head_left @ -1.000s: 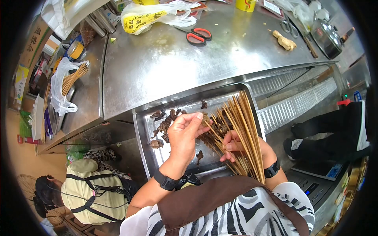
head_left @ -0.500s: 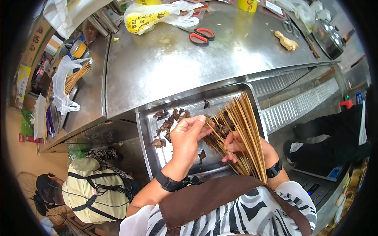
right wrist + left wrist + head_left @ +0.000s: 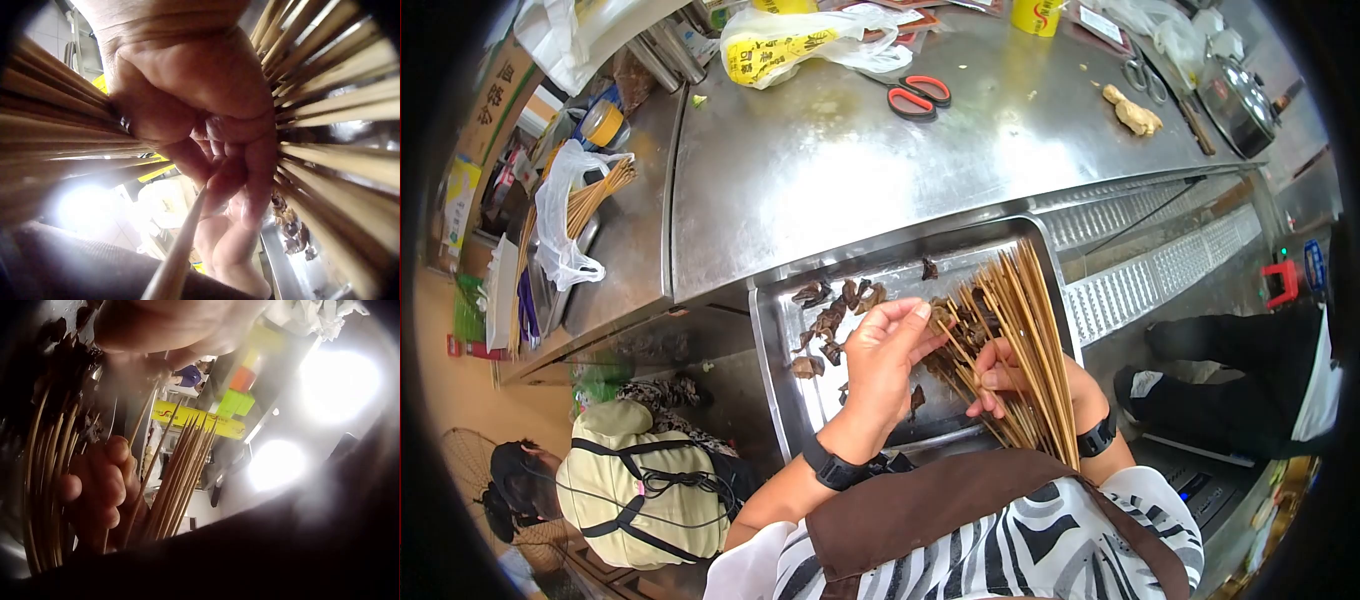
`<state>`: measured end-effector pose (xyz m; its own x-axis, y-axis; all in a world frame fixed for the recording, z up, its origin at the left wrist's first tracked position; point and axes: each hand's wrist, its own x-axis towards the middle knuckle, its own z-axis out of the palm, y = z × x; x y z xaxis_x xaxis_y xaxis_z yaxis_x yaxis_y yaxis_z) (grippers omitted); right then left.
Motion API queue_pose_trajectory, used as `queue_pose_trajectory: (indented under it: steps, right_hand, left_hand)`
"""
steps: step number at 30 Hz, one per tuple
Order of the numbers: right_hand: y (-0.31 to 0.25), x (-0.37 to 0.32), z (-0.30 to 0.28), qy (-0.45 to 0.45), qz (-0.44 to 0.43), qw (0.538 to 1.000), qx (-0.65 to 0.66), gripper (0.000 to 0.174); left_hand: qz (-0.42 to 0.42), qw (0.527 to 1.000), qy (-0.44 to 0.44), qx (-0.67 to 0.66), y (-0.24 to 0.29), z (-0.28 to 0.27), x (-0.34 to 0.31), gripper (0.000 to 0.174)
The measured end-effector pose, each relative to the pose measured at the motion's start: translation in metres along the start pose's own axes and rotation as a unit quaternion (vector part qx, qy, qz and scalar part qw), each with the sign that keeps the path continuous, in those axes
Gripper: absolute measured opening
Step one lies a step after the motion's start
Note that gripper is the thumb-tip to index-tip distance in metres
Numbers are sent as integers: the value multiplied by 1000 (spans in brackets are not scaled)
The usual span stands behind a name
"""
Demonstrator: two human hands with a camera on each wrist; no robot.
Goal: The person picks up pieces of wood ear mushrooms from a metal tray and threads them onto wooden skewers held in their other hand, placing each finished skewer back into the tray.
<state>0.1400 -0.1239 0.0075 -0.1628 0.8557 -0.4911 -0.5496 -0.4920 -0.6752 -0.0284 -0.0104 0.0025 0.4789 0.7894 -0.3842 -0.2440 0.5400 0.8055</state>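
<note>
My left hand (image 3: 880, 365) pinches a crinkled brown piece of wood ear mushroom (image 3: 941, 313) between thumb and fingertips, over the steel tray (image 3: 764, 345). Close beside it, my right hand (image 3: 992, 380) pinches a thin bamboo skewer (image 3: 962, 352), whose upper end meets that piece. A bundle of bare skewers (image 3: 181, 481) stands against the right hand, points up. On its other side, more skewers (image 3: 344, 156) slope down into the tray, with dark pieces around their far ends. Loose mushroom pieces (image 3: 828, 318) lie in the tray's left half.
Beyond the tray, a steel table carries red-handled scissors (image 3: 919, 97), a ginger root (image 3: 1132, 110) and a plastic bag (image 3: 770, 50). More skewers (image 3: 595, 200) stick out of a bag at left. One person (image 3: 645, 485) is low at left; another's dark-clad legs (image 3: 1230, 400) show at right.
The head view has shifted slightly, so the tray and both hands appear a little further right. Both hands keep their holds. A red object at far right looks larger and turned.
</note>
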Motion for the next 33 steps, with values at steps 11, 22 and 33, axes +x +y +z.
queue_pose_trajectory:
  steps: [11,22,33]
  right_hand:
    - [1,0,-2,-18,-18,1000,13,15]
    - [2,1,-3,-18,-18,1000,18,14]
    - [2,0,-3,-14,-23,999,19,14]
  left_hand:
    - [-26,984,-69,-162,-3,-8,17,36]
    - [17,991,-52,-121,0,-5,13,27]
    - [22,996,-53,-74,2,-4,8,30]
